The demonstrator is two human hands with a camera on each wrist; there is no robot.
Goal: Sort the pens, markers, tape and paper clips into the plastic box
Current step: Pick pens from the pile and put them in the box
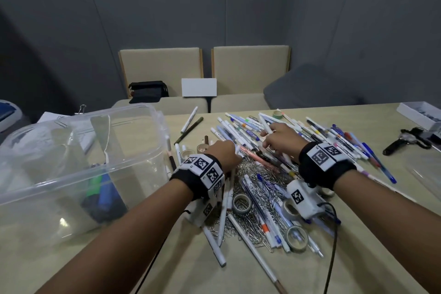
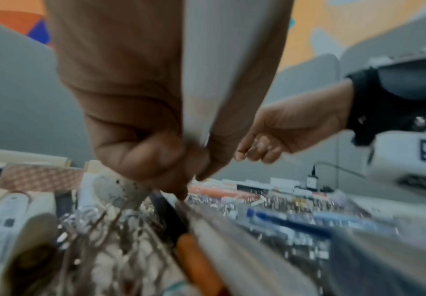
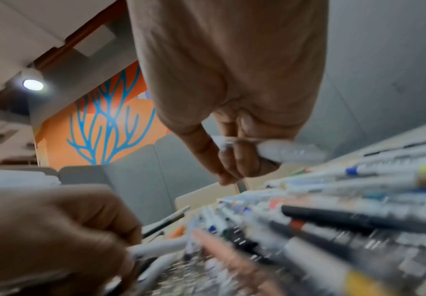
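Pens and markers (image 1: 281, 150) lie in a loose heap on the beige table (image 1: 167, 270), mixed with a mound of silver paper clips (image 1: 257, 181) and several tape rolls (image 1: 241, 203). In the head view the clear plastic box (image 1: 78, 162) stands to the left of both hands, well apart from the right fingers and near the left wrist; green and blue markers show through its wall. The right hand (image 1: 280, 137) sits over the far part of the heap, its fingers curled round a white pen (image 1: 267, 126) that sticks up past the knuckles. The left hand (image 1: 223, 153) is just beside it, fingers bent down into the heap, a white pen tip showing at its fingertips. Beyond the fingers, two beige chairs (image 1: 250, 67) stand against a grey wall.

From the left wrist, the left hand (image 2: 156, 156) has its thumb and fingers drawn together pointing down at the pile; whether they pinch anything cannot be told through the blur. Paper clips (image 2: 100, 230) lie just below the fingertips.

From the right wrist, the right hand (image 3: 232, 140) has its fingers wrapped round the white pen (image 3: 282, 152), above the blurred heap. The left hand (image 3: 54, 240) grips a white pen (image 3: 156, 248) at lower left.
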